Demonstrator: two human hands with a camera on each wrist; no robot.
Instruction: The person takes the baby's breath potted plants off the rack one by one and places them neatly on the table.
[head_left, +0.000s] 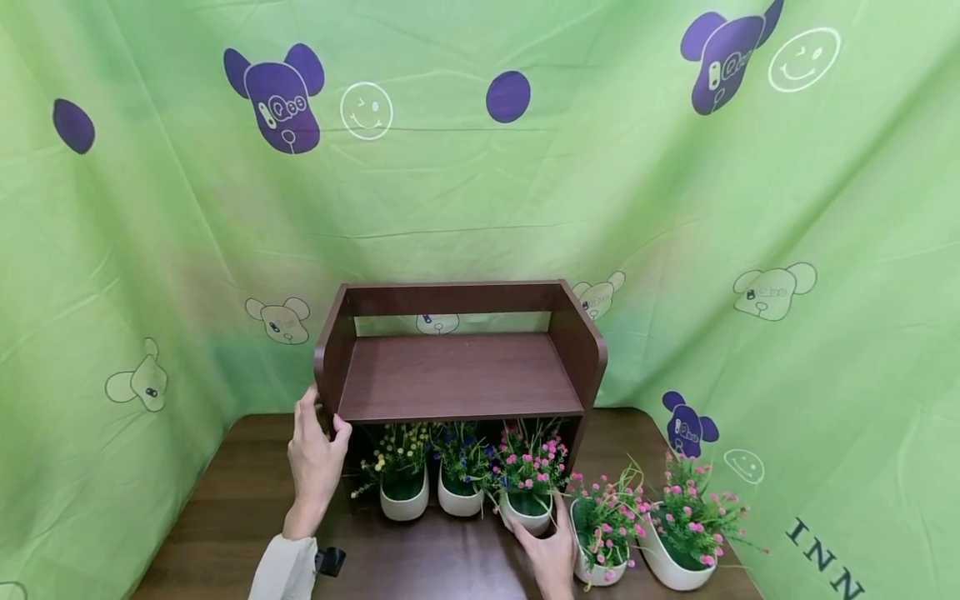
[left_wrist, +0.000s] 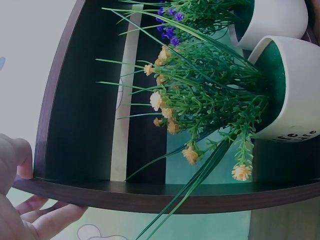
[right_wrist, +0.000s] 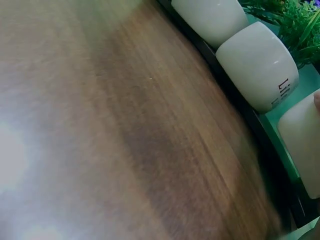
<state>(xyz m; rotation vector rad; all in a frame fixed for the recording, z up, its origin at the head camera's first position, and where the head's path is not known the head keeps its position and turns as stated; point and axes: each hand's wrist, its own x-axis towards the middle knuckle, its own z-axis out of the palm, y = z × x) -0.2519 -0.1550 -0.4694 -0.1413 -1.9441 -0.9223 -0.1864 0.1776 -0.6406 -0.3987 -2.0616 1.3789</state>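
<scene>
A dark brown wooden desk shelf (head_left: 461, 379) stands on the table, its upper board bare. My left hand (head_left: 313, 462) grips its left side panel, thumb at the front edge and fingers round the outside, as the left wrist view also shows. In the lower compartment are a yellow-flowered potted plant (head_left: 405, 506) and a blue-flowered potted plant (head_left: 460, 502), both in white pots. At the right end of that row, my right hand (head_left: 551, 557) holds a pink-flowered potted plant (head_left: 527, 523) by its white pot (right_wrist: 302, 145), thumb and fingers on opposite sides.
Two more pink-flowered potted plants, a nearer one (head_left: 600, 571) and a farther-right one (head_left: 678, 568), stand on the wooden table (head_left: 217, 508) right of the shelf. A green printed cloth (head_left: 465, 200) hangs behind and at both sides.
</scene>
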